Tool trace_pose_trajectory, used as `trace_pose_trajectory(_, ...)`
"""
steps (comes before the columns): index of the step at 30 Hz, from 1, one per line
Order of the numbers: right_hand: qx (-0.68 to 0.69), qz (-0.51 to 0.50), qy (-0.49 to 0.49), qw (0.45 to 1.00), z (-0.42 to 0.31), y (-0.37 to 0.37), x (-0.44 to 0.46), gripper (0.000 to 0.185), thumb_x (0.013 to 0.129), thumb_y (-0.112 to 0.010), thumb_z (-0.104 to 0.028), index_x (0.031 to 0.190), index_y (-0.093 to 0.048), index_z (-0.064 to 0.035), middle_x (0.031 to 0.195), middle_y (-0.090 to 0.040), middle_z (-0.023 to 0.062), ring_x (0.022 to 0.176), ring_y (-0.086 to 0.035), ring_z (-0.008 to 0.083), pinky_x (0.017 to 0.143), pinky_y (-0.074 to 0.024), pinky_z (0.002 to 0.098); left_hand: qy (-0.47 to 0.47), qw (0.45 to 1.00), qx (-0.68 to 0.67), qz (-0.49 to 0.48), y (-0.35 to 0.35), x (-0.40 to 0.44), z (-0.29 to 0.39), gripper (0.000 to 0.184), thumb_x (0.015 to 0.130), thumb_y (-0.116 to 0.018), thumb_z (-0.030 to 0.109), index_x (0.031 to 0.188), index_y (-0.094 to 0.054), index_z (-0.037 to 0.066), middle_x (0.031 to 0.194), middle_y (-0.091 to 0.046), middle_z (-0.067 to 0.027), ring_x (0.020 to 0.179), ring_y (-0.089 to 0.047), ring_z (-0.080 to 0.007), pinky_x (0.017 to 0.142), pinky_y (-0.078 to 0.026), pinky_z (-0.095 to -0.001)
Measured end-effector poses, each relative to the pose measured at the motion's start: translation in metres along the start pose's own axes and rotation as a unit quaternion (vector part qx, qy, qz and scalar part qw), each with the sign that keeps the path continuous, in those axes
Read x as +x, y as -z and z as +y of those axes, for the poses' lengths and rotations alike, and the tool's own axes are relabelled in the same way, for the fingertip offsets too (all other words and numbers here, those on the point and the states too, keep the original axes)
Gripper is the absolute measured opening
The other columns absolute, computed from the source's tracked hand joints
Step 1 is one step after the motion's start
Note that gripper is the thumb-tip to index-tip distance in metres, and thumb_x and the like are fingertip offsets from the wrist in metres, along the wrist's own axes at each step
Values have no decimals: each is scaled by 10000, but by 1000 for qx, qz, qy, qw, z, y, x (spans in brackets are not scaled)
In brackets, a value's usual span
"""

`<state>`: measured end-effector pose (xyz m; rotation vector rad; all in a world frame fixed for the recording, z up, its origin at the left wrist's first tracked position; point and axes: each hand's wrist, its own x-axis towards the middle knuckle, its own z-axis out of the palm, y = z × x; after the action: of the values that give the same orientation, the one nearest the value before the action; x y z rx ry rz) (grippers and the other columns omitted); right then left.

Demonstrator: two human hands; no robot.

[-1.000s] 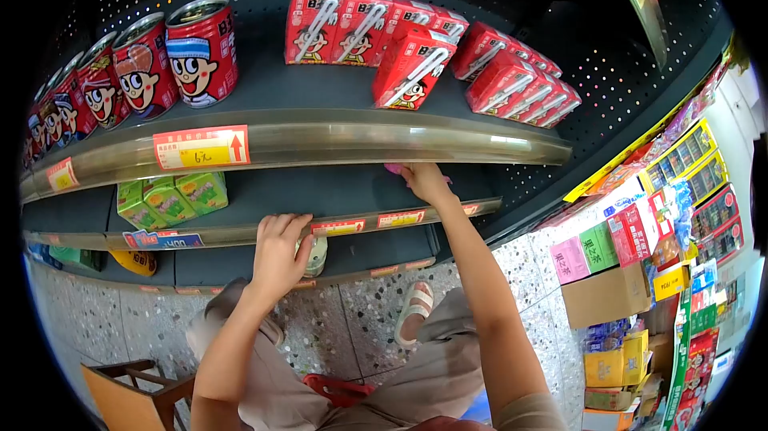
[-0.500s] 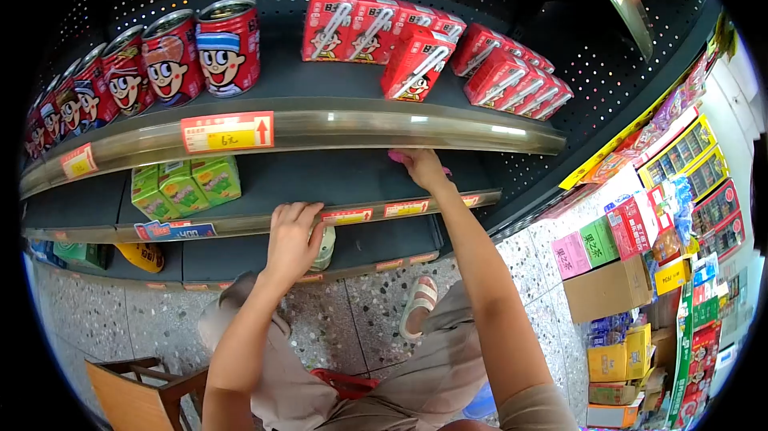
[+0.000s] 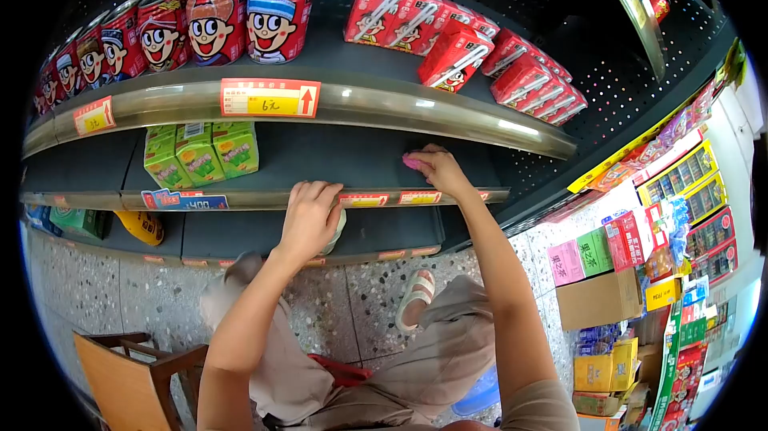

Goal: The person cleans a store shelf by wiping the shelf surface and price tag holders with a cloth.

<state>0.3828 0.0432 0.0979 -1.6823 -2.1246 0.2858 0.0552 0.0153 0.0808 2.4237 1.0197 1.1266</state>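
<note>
My right hand pinches a bunched pink cloth against the dark surface of the middle shelf, toward its right end. With bent fingers over the front, my left hand grips the shelf edge, its thumb beside a price label. Below and partly behind that hand is a pale green item, mostly hidden. Green drink cartons stand on the same shelf, left of my left hand.
Red cans and red drink cartons stand on the shelf above, behind a clear price rail. A yellow bottle lies on the bottom shelf. A wooden chair is at lower left; stacked boxes stand at right.
My right hand has drawn the pink cloth out from under the upper rail, toward the shelf front. My left hand stays on the edge. The view has shifted slightly.
</note>
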Motion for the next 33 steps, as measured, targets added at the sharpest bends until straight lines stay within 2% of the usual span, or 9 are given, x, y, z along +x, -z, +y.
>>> trace_pose_trajectory(7,14,-41,58,997,-9,10,-9,295,808,-645,-36,1090,-699,-103,1044,-627,143,1000,-597,327,891,-484,383,-5,1000,6,3,0,0,0,330,776,-663,70,1096,-617,0,1029,-597,-149,985,-544,-343,972,-384,-457)
trace_pose_trajectory(16,3,-24,-8,1000,0,-4,-5,327,809,-636,-43,1108,-698,-162,1091,-622,133,1046,-577,335,935,-463,395,-5,1000,18,5,2,4,5,279,801,-643,77,1070,-627,2,968,-599,-147,935,-556,-337,963,-396,-449)
trace_pose_trajectory(22,-28,37,-13,999,8,-17,3,334,808,-625,-39,1109,-698,-165,1097,-611,178,1044,-564,386,937,-458,428,9,1000,12,-13,3,5,5,340,764,-666,55,1097,-622,4,1012,-601,-148,959,-548,-343,939,-398,-453)
trace_pose_trajectory(25,-16,25,-42,999,17,-23,11,367,812,-605,-40,1141,-684,-183,1101,-600,216,1045,-556,413,940,-452,452,-3,1000,24,-4,1,5,4,329,771,-662,60,1093,-622,7,995,-597,-145,938,-548,-337,928,-402,-452)
trace_pose_trajectory(28,-71,91,18,993,24,-30,19,364,820,-585,-51,1167,-655,-136,1141,-582,240,1046,-549,431,927,-457,463,-4,1000,24,-3,4,7,5,299,792,-650,75,1082,-619,9,970,-593,-139,913,-549,-326,926,-401,-452)
trace_pose_trajectory(30,-71,52,-48,995,27,-27,29,308,830,-608,-68,1134,-652,-78,1102,-607,232,1071,-550,408,941,-441,444,-8,1000,20,-3,3,7,5,296,790,-652,73,1078,-618,12,963,-591,-135,907,-549,-323,923,-402,-451)
trace_pose_trajectory(32,-85,74,-43,993,30,-28,36,293,833,-619,-79,1123,-640,-40,1095,-614,230,1087,-546,403,950,-430,439,-8,1000,21,1,3,7,4,289,788,-654,71,1070,-619,16,955,-588,-130,904,-551,-318,923,-402,-447)
trace_pose_trajectory(33,-98,115,-4,989,32,-32,38,301,832,-618,-82,1129,-629,-32,1107,-609,231,1089,-542,409,952,-426,444,-6,1000,21,3,3,6,4,286,787,-655,70,1066,-620,18,952,-586,-127,902,-551,-316,923,-402,-445)
